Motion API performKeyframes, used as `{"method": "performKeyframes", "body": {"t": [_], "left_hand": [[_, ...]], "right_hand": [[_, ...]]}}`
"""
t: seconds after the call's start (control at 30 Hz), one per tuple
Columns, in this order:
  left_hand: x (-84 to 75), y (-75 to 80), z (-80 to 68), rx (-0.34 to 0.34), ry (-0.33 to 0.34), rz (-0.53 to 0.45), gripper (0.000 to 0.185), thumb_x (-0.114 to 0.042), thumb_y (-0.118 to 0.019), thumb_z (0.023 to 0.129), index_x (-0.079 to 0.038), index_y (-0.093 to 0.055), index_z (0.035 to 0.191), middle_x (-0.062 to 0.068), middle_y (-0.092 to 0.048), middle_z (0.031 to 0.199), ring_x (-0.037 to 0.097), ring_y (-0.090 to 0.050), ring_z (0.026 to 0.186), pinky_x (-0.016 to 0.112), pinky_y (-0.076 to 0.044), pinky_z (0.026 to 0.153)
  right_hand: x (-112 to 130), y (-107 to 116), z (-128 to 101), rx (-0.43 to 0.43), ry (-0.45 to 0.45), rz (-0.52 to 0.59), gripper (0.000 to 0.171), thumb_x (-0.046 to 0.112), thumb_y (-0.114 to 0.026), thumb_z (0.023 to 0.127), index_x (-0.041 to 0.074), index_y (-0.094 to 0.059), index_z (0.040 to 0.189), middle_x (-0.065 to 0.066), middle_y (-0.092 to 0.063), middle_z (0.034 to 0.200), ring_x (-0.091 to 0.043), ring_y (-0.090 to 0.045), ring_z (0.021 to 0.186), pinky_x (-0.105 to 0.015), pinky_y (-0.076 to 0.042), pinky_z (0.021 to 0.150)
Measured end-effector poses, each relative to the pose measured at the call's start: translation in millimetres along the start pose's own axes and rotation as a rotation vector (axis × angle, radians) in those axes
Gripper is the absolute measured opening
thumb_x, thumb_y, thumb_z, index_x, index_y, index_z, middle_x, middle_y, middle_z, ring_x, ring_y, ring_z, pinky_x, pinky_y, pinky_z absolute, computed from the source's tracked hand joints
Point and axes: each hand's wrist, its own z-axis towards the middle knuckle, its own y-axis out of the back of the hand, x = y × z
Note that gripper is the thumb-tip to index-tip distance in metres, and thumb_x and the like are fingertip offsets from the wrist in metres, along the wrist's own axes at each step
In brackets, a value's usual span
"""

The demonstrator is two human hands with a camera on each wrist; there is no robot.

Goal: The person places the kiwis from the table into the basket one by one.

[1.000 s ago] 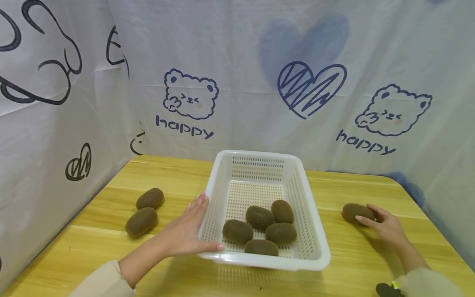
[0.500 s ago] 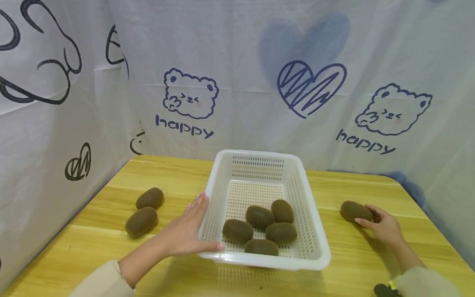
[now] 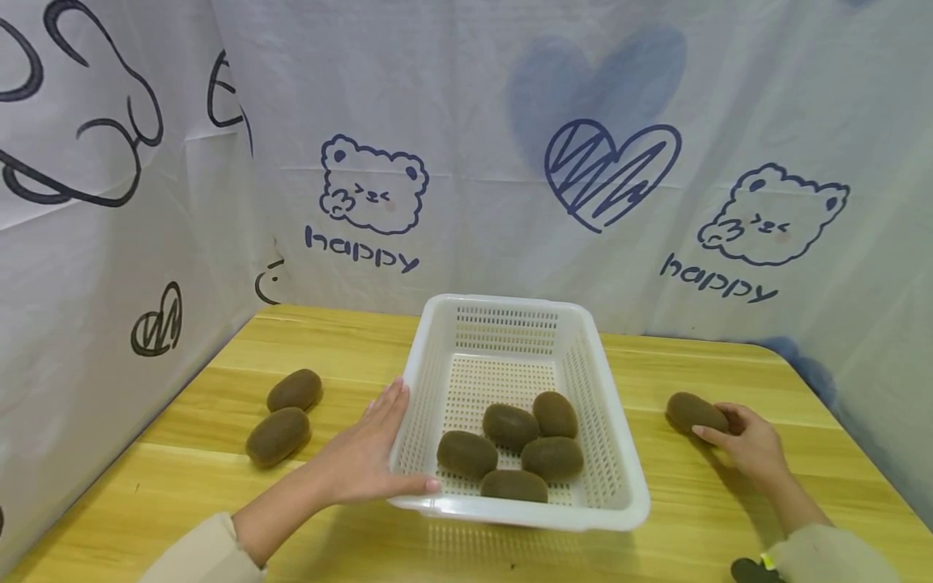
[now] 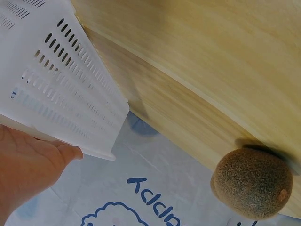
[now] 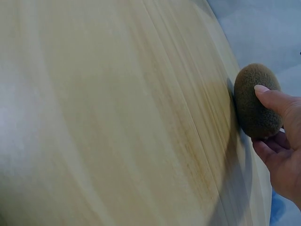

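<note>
A white perforated plastic basket stands mid-table with several brown kiwis gathered in its near half. My left hand rests on the basket's left side, its fingers straight along the rim and its thumb across the near left corner. In the left wrist view, this hand touches the basket's edge. To the right of the basket, my right hand holds a kiwi between thumb and fingers. The right wrist view shows the thumb on top of this kiwi, its fingers partly hidden.
Two more kiwis lie close together on the wooden table, left of my left forearm. A small dark object with a yellow bit shows by my right sleeve. Printed white cloth hangs behind and beside the table.
My right hand and the kiwi it holds have shifted slightly to the left. My left hand and the basket have stayed where they were.
</note>
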Motion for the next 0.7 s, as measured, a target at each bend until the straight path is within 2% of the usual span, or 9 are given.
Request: {"method": "performKeyframes", "body": {"t": [0.1,0.2,0.3,0.43,0.57,0.63,0.7], "left_hand": [[0.1,-0.1,-0.1,-0.002,-0.001,0.000,0.121,-0.072,-0.060,0.068,0.004,-0.010,0.147,0.018,-0.001,0.154,0.034,-0.010,0.143,0.048,-0.018,0.116],[0.3,-0.5,-0.3,-0.002,-0.003,0.001,0.121,-0.073,-0.060,0.068,0.004,-0.010,0.147,0.019,-0.001,0.154,0.035,-0.010,0.143,0.048,-0.018,0.116],[0.7,-0.9,-0.2,-0.004,-0.005,0.002,0.121,-0.072,-0.060,0.068,0.004,-0.010,0.147,0.019,-0.001,0.154,0.035,-0.010,0.143,0.047,-0.018,0.116],[1.0,-1.2,0.2,-0.005,-0.005,-0.003,0.121,-0.072,-0.060,0.068,0.004,-0.009,0.147,0.018,-0.001,0.154,0.034,-0.010,0.143,0.047,-0.018,0.116],[1.1,-1.2,0.5,-0.004,-0.005,-0.010,0.120,-0.071,-0.061,0.068,0.004,-0.009,0.147,0.018,0.000,0.154,0.034,-0.010,0.143,0.047,-0.017,0.116],[1.2,-1.1,0.7,-0.004,-0.007,-0.011,0.120,-0.071,-0.061,0.068,0.005,-0.009,0.147,0.019,0.000,0.154,0.034,-0.010,0.143,0.047,-0.017,0.116],[1.3,-1.1,0.9,-0.006,-0.008,-0.013,0.120,-0.070,-0.061,0.068,0.004,-0.009,0.147,0.019,0.000,0.154,0.034,-0.010,0.143,0.047,-0.017,0.116]], "right_hand": [[2.2,-0.8,-0.9,-0.014,0.001,-0.008,0.065,0.033,-0.064,0.086,-0.012,-0.044,0.128,-0.036,-0.049,0.125,-0.047,-0.051,0.109,-0.047,-0.052,0.080],[4.6,-1.2,-1.7,-0.023,-0.002,-0.019,0.063,0.033,-0.065,0.086,-0.012,-0.046,0.127,-0.035,-0.051,0.122,-0.045,-0.053,0.105,-0.035,-0.054,0.073],[6.4,-1.3,-1.9,-0.031,-0.010,-0.029,0.062,0.034,-0.065,0.085,-0.010,-0.049,0.125,-0.034,-0.054,0.120,-0.042,-0.055,0.102,-0.024,-0.050,0.067],[7.6,-1.0,-1.3,-0.028,-0.026,-0.032,0.061,0.036,-0.065,0.085,-0.009,-0.051,0.124,-0.032,-0.056,0.119,-0.039,-0.057,0.099,-0.021,-0.048,0.066],[8.8,0.0,-1.1,-0.038,-0.043,-0.032,0.061,0.037,-0.065,0.085,-0.008,-0.051,0.124,-0.031,-0.056,0.119,-0.024,-0.061,0.090,-0.019,-0.049,0.066],[9.6,0.7,-1.4,-0.050,-0.053,-0.028,0.062,0.037,-0.065,0.084,-0.008,-0.051,0.124,-0.031,-0.056,0.121,-0.023,-0.061,0.090,-0.019,-0.048,0.066],[10.5,1.7,-1.9,-0.062,-0.066,-0.019,0.063,0.038,-0.066,0.084,-0.007,-0.052,0.125,-0.030,-0.055,0.122,-0.014,-0.060,0.087,-0.015,-0.046,0.066]]}}
